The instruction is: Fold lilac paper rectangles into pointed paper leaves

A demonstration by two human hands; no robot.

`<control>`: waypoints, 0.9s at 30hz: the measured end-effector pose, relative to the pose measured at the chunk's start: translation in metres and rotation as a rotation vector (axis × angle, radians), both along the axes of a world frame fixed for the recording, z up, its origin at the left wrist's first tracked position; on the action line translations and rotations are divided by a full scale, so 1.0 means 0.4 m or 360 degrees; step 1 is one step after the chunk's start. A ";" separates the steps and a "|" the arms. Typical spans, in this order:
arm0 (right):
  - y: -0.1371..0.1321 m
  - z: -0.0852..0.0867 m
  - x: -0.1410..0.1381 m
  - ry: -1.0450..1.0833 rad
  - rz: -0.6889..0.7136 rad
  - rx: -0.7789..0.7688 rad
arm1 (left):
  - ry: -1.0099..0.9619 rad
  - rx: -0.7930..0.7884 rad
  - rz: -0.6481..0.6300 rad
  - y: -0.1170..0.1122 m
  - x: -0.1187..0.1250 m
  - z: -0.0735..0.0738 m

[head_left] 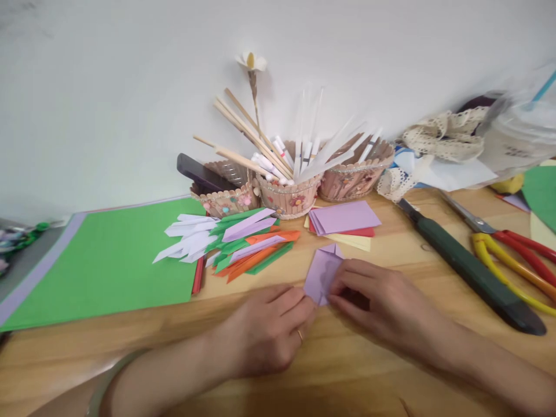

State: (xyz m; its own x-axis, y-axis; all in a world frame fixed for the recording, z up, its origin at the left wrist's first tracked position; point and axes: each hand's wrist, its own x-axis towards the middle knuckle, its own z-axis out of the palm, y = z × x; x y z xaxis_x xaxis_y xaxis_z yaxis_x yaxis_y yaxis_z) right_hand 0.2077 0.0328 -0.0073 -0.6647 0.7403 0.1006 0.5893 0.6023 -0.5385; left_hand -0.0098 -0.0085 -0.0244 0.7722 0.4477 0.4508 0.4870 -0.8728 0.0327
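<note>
Paper piece (319, 272): before the paper stack (346, 218)
Baskets (289, 200): behind them both
Sheets (130, 260): left on the worktop (347, 382)
Scissors (481, 225): far right

Folded paper (320, 273), plain lilac; large sheet (125, 260), green; scissors (483, 226), red-and-yellow-handled; baskets (286, 201), pinkish-brown, flower-patterned; lace (438, 139), cream, hole-patterned.

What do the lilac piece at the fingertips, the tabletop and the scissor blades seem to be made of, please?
Lilac piece: likely matte paper, judging by its thin, folded edges.
Tabletop: apparently wood with a slight sheen; streaky grain shows, though it could be printed.
Scissor blades: probably metal, smooth and grey, with a dull shine.
</note>
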 end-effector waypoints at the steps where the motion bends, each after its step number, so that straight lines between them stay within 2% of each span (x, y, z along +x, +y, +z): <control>1: 0.000 0.000 -0.002 0.0005 -0.0010 0.0002 | -0.0022 -0.0007 0.0003 0.001 0.002 0.003; 5: -0.002 -0.001 -0.007 0.0014 -0.0033 0.0020 | -0.0025 -0.0038 0.0024 0.004 0.008 0.011; 13: 0.001 -0.001 -0.006 -0.0003 -0.0071 -0.0002 | 0.0074 -0.0111 0.0074 -0.005 0.007 -0.017; 21: 0.002 -0.001 -0.008 -0.0033 -0.0068 -0.0019 | 0.0148 -0.0190 0.0152 -0.004 0.008 -0.016; 27: 0.007 -0.004 -0.003 -0.0070 -0.0056 -0.0041 | 0.0135 -0.0386 0.0294 -0.012 0.020 -0.037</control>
